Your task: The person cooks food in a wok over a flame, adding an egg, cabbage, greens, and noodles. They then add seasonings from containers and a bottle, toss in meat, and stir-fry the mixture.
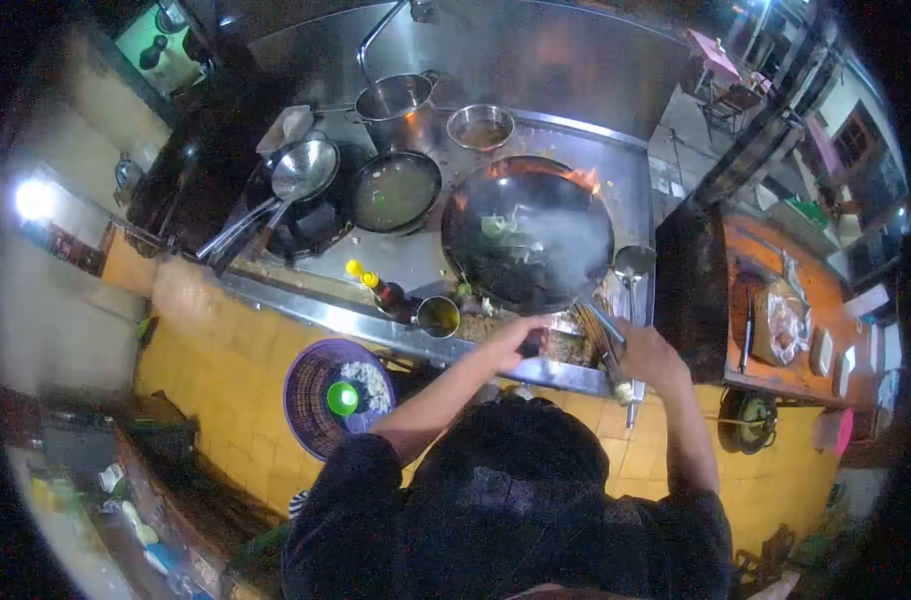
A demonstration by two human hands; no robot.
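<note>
A dark wok [521, 215] sits over the burner, with flames at its rim, steam rising and some pale green pieces inside. My right hand [656, 358] is closed round the metal handle of a cooking utensil [603, 322] that reaches into the wok's near right side; steam hides its head. Just below the wok's near edge is my left hand [516, 343], its fingers curled by something dark that I cannot make out. Beside my right hand lies a bamboo brush [598, 338], and a ladle [634, 263] rests to the right of the wok.
Left of the wok are a pan of liquid [398, 193], a steel pot [396, 110], a bowl [481, 128] and a strainer [306, 170]. A yellow-capped bottle [388, 293] and a metal cup [438, 317] stand near the front edge. A purple basket [301, 395] is below.
</note>
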